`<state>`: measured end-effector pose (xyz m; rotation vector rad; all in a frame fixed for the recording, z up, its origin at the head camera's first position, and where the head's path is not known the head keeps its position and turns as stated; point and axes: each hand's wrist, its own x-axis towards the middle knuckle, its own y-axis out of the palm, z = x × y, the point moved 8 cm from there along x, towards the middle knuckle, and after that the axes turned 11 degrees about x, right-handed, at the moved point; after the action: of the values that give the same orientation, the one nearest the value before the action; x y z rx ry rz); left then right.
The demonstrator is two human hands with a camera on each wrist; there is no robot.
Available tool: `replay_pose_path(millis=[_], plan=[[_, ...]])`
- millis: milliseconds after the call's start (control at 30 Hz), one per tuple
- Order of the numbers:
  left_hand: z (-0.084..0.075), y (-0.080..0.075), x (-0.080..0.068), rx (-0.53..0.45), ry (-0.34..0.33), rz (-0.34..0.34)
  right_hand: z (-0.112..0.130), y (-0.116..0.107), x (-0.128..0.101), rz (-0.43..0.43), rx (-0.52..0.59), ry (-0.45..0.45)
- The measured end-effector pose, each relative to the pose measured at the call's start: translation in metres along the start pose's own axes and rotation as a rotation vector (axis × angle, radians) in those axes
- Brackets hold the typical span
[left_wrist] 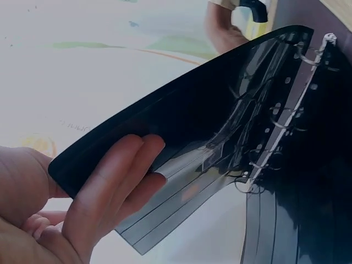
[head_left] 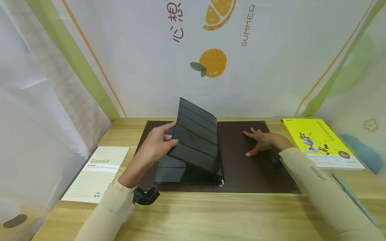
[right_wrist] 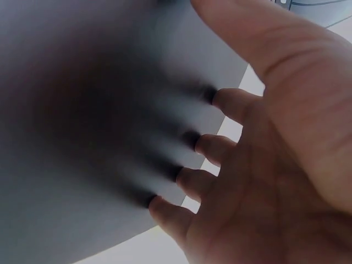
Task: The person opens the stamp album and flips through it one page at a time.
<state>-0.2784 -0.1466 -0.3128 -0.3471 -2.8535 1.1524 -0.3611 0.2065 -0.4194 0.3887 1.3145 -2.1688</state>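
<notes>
Surface: wooden surface [head_left: 193, 214] inside a white fabric booth with orange prints; yellow book [head_left: 321, 142] at right, lined notepad [head_left: 96, 174] at left.
Binder: brown ring binder [head_left: 241, 174] lies open flat, rings [left_wrist: 258, 165] down its middle.
Page: black sleeve pages [head_left: 196, 137] lifted, hinged on the rings, free edge up and leftward.
Left hand [head_left: 156, 144]: grip closed on the pages' free edge, fingers [left_wrist: 124, 170] beneath.
Right hand [head_left: 262, 140]: flat, fingers spread, pressing the right cover.
Key relation: pages lie left of the rings; left hand nearer.

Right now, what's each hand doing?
Left hand: holding the black binder page, lifted up.
Right hand: open, flat on the brown binder cover.
</notes>
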Motion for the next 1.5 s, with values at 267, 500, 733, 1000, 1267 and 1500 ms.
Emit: replay_pose_path(millis=[267,500,733,1000,1267,1500], plan=[[0.013,-0.022,-0.01,0.018,-0.028,-0.002,0.002,-0.001,0.002,0.004,-0.025,-0.01],[0.028,-0.017,-0.011,0.048,-0.053,0.004,0.0,-0.001,0.002,0.009,-0.025,-0.001],[0.038,-0.014,-0.01,0.079,-0.076,0.009,0.001,-0.002,0.0,-0.002,-0.029,0.001],[0.067,-0.001,-0.006,0.102,-0.127,0.039,0.004,0.001,-0.001,0.0,-0.018,-0.018],[0.089,0.012,-0.002,0.225,-0.168,0.061,0.003,0.004,0.002,-0.002,-0.027,-0.025],[0.09,0.018,-0.001,0.319,-0.166,0.126,0.001,0.002,0.0,-0.008,-0.007,-0.021]])
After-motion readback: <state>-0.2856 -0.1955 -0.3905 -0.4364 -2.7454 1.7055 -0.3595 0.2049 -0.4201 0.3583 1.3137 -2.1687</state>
